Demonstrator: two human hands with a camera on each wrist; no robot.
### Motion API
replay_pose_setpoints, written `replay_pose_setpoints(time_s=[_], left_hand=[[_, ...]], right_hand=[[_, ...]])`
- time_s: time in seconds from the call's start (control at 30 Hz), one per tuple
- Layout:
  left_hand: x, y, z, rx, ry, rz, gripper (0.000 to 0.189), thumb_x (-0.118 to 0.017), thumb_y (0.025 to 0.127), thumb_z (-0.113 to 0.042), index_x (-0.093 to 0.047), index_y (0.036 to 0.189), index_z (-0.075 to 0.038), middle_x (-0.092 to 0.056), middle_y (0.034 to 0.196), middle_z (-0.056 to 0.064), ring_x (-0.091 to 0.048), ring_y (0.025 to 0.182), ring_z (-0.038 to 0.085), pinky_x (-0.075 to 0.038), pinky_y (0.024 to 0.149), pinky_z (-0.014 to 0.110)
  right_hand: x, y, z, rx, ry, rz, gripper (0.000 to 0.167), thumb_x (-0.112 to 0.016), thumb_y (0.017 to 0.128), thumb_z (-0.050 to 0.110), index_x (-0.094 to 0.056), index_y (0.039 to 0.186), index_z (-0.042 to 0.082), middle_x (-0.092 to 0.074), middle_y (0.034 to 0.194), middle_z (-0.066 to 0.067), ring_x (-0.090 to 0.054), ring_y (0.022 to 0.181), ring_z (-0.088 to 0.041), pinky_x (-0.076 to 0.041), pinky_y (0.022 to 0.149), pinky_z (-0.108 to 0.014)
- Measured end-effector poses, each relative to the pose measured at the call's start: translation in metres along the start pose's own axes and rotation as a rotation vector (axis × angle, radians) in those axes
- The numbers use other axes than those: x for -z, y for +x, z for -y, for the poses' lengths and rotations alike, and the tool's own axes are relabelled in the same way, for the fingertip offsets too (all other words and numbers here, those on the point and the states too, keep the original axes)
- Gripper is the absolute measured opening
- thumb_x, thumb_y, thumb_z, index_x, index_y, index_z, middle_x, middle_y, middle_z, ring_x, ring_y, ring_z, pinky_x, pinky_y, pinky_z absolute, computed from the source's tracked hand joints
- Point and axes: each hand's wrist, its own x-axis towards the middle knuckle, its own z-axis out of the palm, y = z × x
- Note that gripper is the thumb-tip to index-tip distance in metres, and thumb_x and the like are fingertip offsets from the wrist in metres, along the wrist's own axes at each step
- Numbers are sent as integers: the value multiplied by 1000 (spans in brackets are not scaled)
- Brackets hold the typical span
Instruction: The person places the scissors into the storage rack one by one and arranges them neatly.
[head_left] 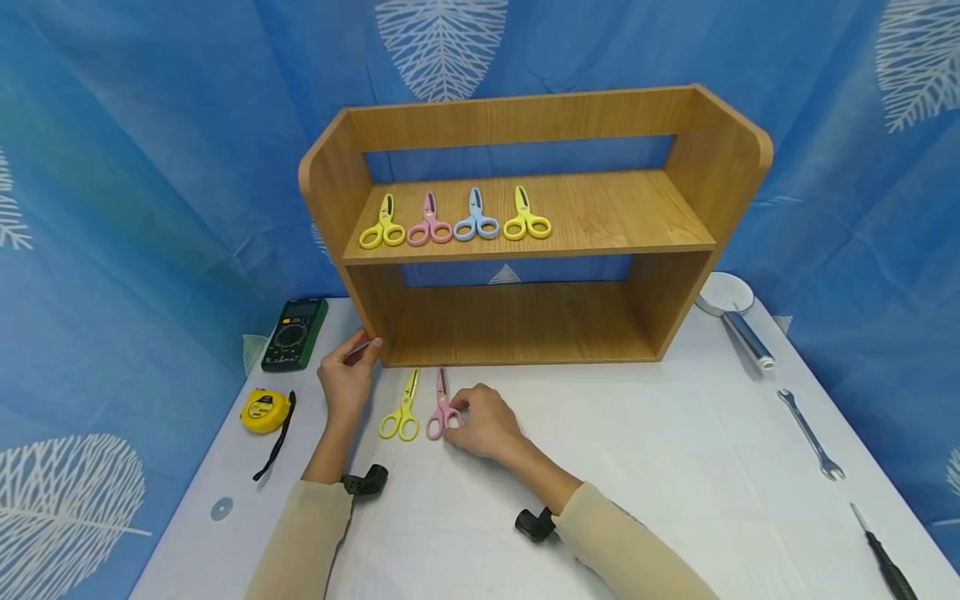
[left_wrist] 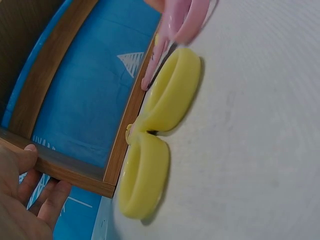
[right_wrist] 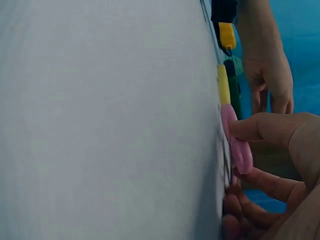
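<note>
A wooden shelf (head_left: 525, 242) stands at the back of the table. My left hand (head_left: 347, 377) grips the front edge of its left side panel, low down; in the left wrist view the thumb and fingers lie on either side of the panel (left_wrist: 75, 176). My right hand (head_left: 486, 422) pinches a handle loop of the pink scissors (head_left: 442, 408), whose blades point toward the shelf. Just left of them, yellow scissors (head_left: 407, 408) lie on the table, untouched. On the upper board are yellow scissors (head_left: 383, 225), pink scissors (head_left: 430, 223), blue scissors (head_left: 476, 218) and more yellow scissors (head_left: 526, 218).
At the left are a green multimeter (head_left: 295, 335), a yellow tape measure (head_left: 264, 411) with a black strap, and a small grey disc (head_left: 222, 508). Along the right edge lie a magnifying glass (head_left: 738, 312), a wrench (head_left: 811, 435) and a screwdriver (head_left: 885, 557).
</note>
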Motion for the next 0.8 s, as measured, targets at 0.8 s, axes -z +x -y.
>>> replay_pose_setpoints(time_s=[0.8], left_hand=[[0,-3,0,-10,-9,1,45,-79,92,-29,-70,134,-14,-75,125,11,-74,108,30,-58,77,10]], right_hand=[[206,-66,52,175,147,-159,40,-80,92,21,-69,130,12,-70,94,-4,-65,84,-19,-58,70,-23]])
